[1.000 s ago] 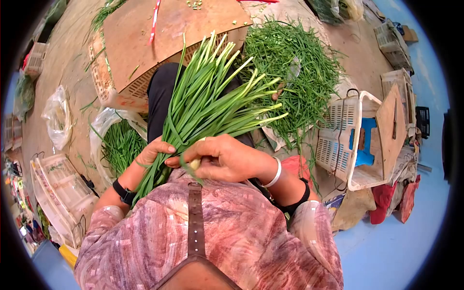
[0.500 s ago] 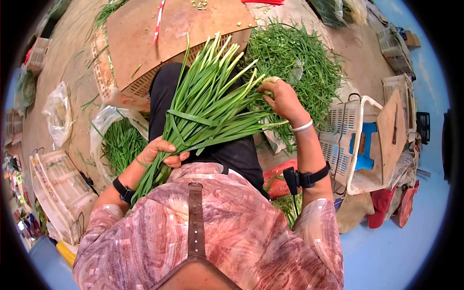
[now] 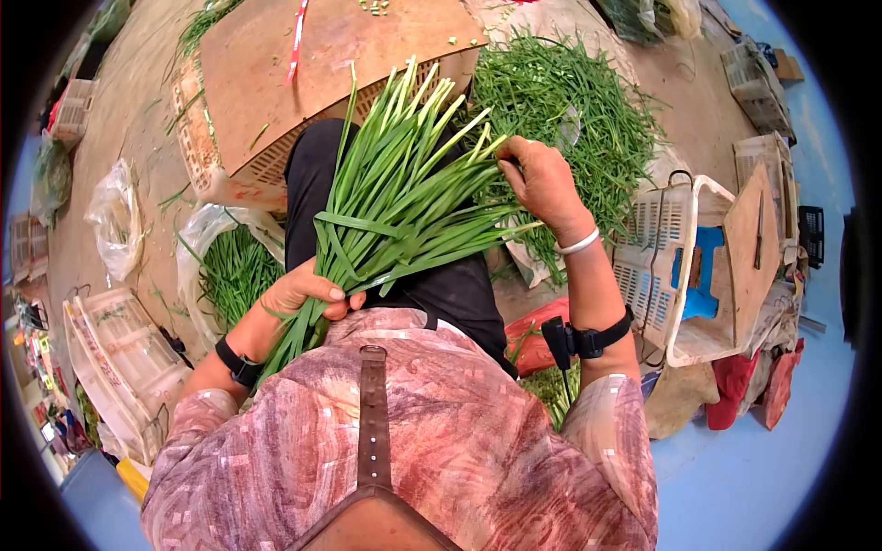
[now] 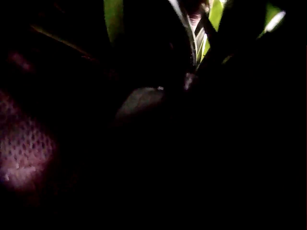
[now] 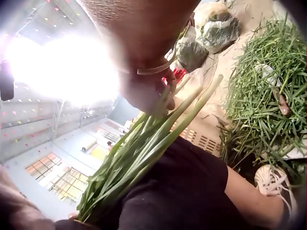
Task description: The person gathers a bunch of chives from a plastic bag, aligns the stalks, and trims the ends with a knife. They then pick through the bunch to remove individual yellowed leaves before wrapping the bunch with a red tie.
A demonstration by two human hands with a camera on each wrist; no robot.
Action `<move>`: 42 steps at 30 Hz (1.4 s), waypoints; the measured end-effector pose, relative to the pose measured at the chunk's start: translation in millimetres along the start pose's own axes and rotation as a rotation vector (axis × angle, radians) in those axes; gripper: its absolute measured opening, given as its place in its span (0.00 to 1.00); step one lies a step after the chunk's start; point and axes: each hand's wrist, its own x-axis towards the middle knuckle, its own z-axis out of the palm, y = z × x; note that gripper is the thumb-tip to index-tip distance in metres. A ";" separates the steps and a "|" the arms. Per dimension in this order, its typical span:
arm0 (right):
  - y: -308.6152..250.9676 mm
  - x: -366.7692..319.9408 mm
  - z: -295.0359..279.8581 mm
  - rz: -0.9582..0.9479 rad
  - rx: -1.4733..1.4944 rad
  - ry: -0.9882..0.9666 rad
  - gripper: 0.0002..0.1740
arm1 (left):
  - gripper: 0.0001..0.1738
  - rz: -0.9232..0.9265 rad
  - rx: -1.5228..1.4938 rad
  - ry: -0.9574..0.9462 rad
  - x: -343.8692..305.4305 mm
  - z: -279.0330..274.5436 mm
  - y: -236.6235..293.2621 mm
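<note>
Head view: a person's left hand (image 3: pixel 310 289) grips the near end of a bundle of long green stalks (image 3: pixel 395 202) over dark trousers (image 3: pixel 459 298); the right hand (image 3: pixel 544 184) pinches some stalks' pale ends, near a heap of loose greens (image 3: pixel 588 119).

Left wrist view: mostly black, a few leaves (image 4: pixel 114 21) lit along the top; the grip is hidden.

Right wrist view: the stalks slant down-left from the right hand.

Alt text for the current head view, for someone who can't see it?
A bundle of long green stalks lies over a person's lap: the left hand grips one end, the right hand pinches pale tips at the other. Beyond are a brown board on a crate and a loose green heap.
</note>
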 end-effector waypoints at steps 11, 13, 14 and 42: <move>40.1 -1.0 -15.8 0.319 0.639 -0.330 0.13 | 0.27 -0.014 -0.101 -0.115 2.6 -11.4 -2.0; 46.3 -2.4 -17.7 0.351 0.829 -0.396 0.11 | 0.28 0.016 -0.085 -0.100 1.6 -6.9 -1.6; 47.8 -2.9 -14.5 0.318 0.766 -0.387 0.11 | 0.29 0.015 -0.070 -0.115 1.7 -9.0 -1.5; -36.3 -29.1 -10.8 -0.019 0.298 -0.054 0.11 | 0.24 0.002 -0.129 -0.143 -0.5 -10.8 -0.8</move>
